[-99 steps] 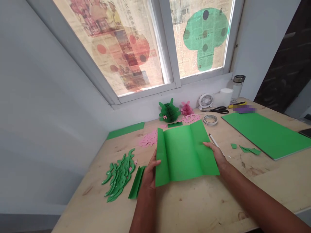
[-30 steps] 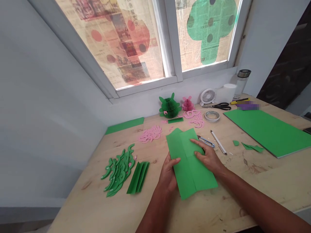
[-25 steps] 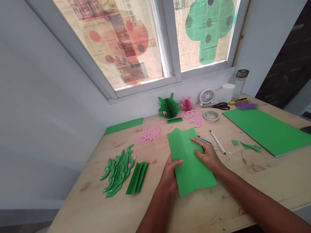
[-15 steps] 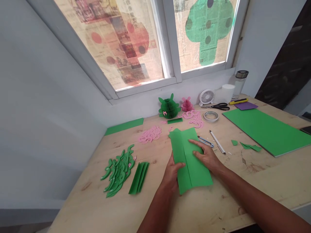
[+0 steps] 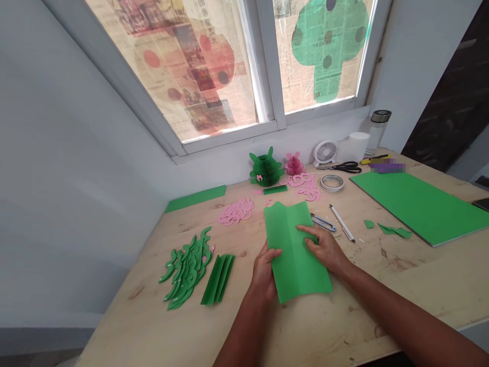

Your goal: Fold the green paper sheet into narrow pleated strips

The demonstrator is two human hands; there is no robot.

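Note:
A green paper sheet [image 5: 296,265] with a lengthwise crease is held over the wooden table [image 5: 305,336], opened nearly flat. My left hand [image 5: 265,270] grips its left edge, thumb on top and the other fingers hidden beneath. My right hand [image 5: 326,250] is at the right side of the sheet, its index finger and thumb on the upper face and the remaining fingers mostly out of sight. To the left lie a pleated green paper strip [image 5: 218,280] and a pile of green cutouts [image 5: 189,270].
Pink cutouts [image 5: 237,211] lie farther back. Behind the sheet are a green paper figure [image 5: 266,169] and a pink one [image 5: 294,164]. To the right are snips [image 5: 324,223], a pen [image 5: 342,223], tape [image 5: 331,183], scissors [image 5: 346,167] and a green board [image 5: 424,204].
The sheet has opened out flatter, its left part swinging left. My left hand has shifted slightly left and up with it; my right index finger sits slightly lower.

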